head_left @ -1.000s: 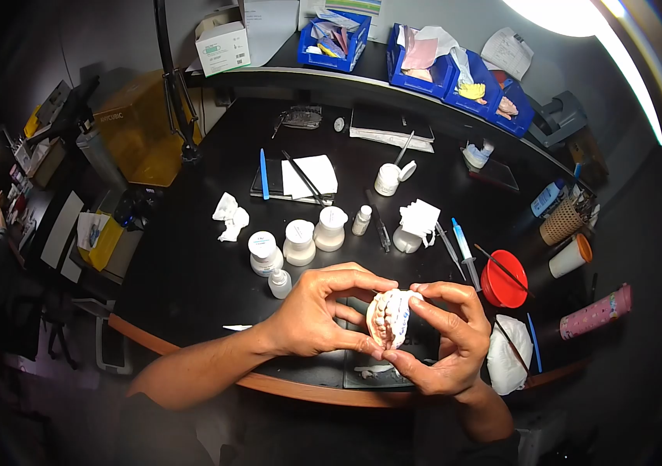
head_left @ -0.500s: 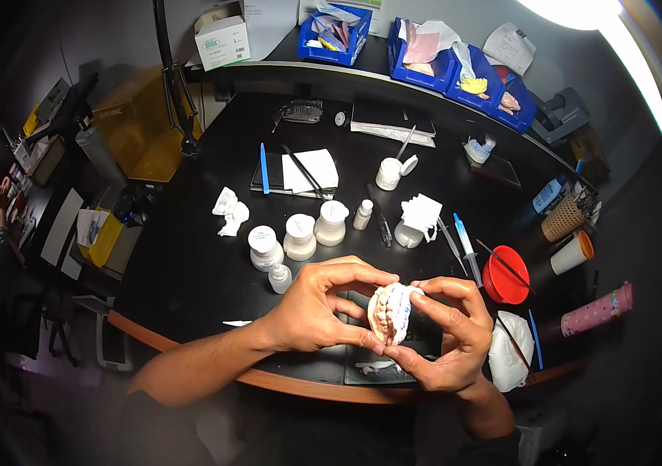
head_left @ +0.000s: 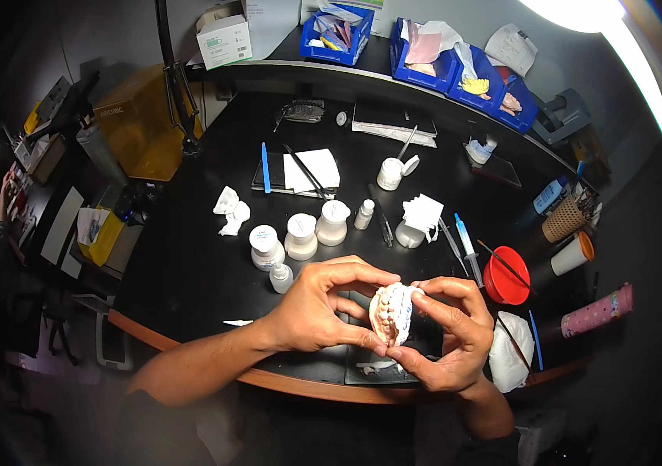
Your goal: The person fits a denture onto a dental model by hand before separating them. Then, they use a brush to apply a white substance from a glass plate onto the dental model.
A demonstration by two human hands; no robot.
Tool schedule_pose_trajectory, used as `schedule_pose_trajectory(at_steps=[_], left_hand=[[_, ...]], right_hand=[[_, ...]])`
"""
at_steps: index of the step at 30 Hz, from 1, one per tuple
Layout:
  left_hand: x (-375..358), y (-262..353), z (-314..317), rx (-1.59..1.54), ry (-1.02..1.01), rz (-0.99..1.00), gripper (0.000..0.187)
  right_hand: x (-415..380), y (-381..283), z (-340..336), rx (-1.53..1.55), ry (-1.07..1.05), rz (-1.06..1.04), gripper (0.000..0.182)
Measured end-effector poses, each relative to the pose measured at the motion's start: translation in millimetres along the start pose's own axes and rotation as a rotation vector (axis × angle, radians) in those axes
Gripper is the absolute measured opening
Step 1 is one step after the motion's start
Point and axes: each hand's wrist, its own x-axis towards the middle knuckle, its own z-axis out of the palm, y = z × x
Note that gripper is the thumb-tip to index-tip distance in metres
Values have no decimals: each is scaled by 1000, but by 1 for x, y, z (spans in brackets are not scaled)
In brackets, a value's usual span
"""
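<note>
Between both hands [head_left: 377, 318], dental cast [head_left: 391, 312], pinched

Looking like a dental lab: a plaster teeth model [head_left: 391, 312], white powder jars [head_left: 300, 236], syringes [head_left: 464, 237] and blue parts bins [head_left: 455, 64] are crowding the black table [head_left: 191, 264].

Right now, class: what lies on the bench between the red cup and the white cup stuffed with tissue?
In the head view, a blue-capped syringe and a thin metal instrument lie between the red cup and the white cup.

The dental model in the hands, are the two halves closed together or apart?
Closed: the dental model shows both tooth rows meeting, pressed between left hand and right hand.
</note>
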Motion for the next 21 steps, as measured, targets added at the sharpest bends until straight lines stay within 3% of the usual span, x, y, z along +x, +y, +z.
schedule_pose_trajectory(at_steps=[21], left_hand=[[0,2,0,-12,-32,-6,71]], right_hand=[[1,1,-2,44,-23,9,59]])
